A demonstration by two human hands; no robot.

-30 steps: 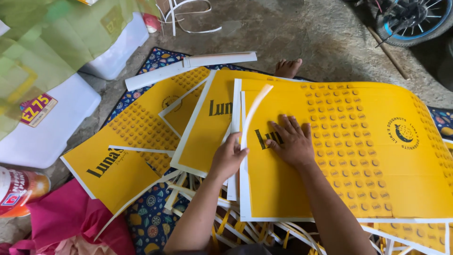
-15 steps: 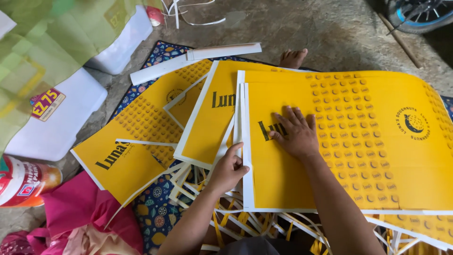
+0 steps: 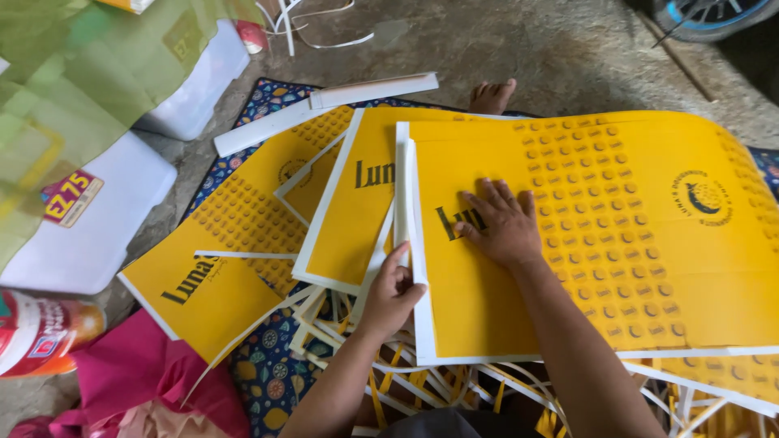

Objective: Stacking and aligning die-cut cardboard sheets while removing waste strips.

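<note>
While the right hand [image 3: 501, 223] lies flat, fingers spread, pressing on the large yellow printed cardboard sheet with a white border [image 3: 617, 243], the left hand [image 3: 393, 292] pinches that sheet's white left edge between thumb and fingers. This top sheet lies on a stack of similar yellow printed sheets [image 3: 357, 211] fanned out to the left over a dark blue patterned floor mat [image 3: 260, 373]. Beneath the near edge sits a tangle of narrow white and yellow cardboard offcut strips [image 3: 406, 381]. A long white cardboard strip [image 3: 324, 109] lies at the far side, near a bare foot [image 3: 492, 96] on the concrete floor [image 3: 527, 49]. Farther left are a white plastic box [image 3: 89, 235], green translucent plastic sheeting [image 3: 89, 89] and magenta cloth [image 3: 154, 381].
</note>
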